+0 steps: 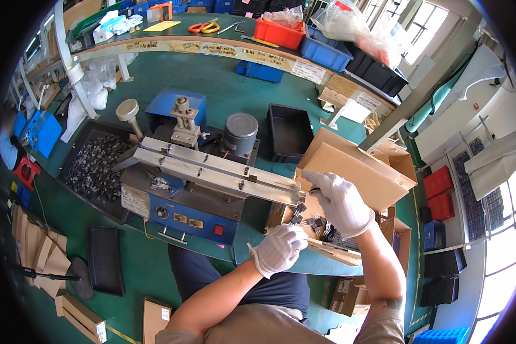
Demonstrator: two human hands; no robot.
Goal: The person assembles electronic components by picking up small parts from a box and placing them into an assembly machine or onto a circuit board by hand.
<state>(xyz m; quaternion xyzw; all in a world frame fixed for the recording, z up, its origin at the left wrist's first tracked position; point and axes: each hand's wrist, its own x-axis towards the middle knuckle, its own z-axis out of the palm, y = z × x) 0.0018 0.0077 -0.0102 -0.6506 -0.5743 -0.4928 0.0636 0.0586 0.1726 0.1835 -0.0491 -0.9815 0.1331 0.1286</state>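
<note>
Both my hands wear white gloves. My left hand (281, 250) is closed in front of the cardboard box, its fingers curled at small black parts with metal legs (296, 217), which stick up past the fingertips. My right hand (343, 202) is over the box, beside the outlet end of the sloping metal rail (223, 175); its fingers are bent around a small dark piece that I cannot make out. Below it, more black parts with pale legs (327, 230) lie in the open cardboard box (343, 256). The rail runs across a blue machine (180, 221).
A black tray of loose black parts (97, 169) stands left of the machine. Behind the rail are a grey motor cylinder (241, 133) and a black bin (291, 133). The raised cardboard flap (355, 172) borders my right hand. Scissors (204, 26) and a red bin (280, 33) occupy the shelf.
</note>
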